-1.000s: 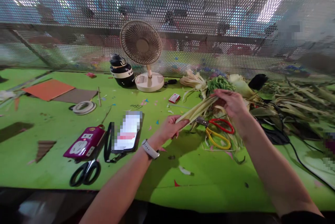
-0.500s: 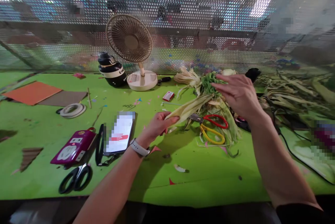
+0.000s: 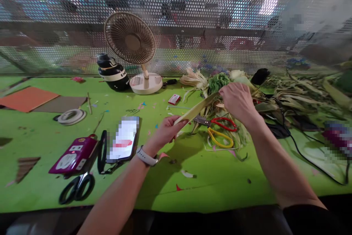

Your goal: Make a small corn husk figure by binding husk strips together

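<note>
A perforated screen (image 3: 192,4) fills the frame's top. Below spreads a green table (image 3: 220,180), its near edge (image 3: 165,208) crossing the bottom. Around centre, the right hand (image 3: 238,99) and left hand (image 3: 166,132) pinch opposite ends of a pale husk strip (image 3: 198,109). Small scraps (image 3: 187,173) dot the lower centre.

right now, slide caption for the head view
Left hand and right hand hold a pale strip near red-and-yellow scissors on a green table.

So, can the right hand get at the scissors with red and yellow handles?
Likely yes: those scissors lie close by, mostly uncovered, though the right hand would first have to release the pale strip.
</note>
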Tool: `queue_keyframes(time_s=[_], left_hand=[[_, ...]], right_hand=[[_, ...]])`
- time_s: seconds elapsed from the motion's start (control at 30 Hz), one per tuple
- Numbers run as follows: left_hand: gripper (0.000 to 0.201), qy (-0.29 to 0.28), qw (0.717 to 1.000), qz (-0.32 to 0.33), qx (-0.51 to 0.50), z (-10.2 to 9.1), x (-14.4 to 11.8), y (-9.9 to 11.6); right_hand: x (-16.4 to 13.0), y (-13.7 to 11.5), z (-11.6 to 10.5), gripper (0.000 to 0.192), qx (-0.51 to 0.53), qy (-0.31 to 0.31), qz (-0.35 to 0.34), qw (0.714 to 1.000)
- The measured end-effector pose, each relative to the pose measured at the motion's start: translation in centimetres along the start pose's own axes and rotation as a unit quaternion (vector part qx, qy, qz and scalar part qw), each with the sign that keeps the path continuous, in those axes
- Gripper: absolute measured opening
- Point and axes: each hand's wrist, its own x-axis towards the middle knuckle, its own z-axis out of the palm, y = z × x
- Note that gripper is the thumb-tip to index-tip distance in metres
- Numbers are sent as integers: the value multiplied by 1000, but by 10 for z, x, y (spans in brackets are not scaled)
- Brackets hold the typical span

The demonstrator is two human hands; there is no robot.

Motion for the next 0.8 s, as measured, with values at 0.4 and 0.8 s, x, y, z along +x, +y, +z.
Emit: queue_keyframes(time_s=[0.4, 0.8], left_hand=[[26, -44, 999, 9, 7, 1, 1, -6], [33, -36, 998, 14, -48, 2, 8, -15]], right_hand=[[2, 41, 18, 27, -40, 121, 206, 970], [-11, -52, 3, 28, 288, -191, -113, 931]])
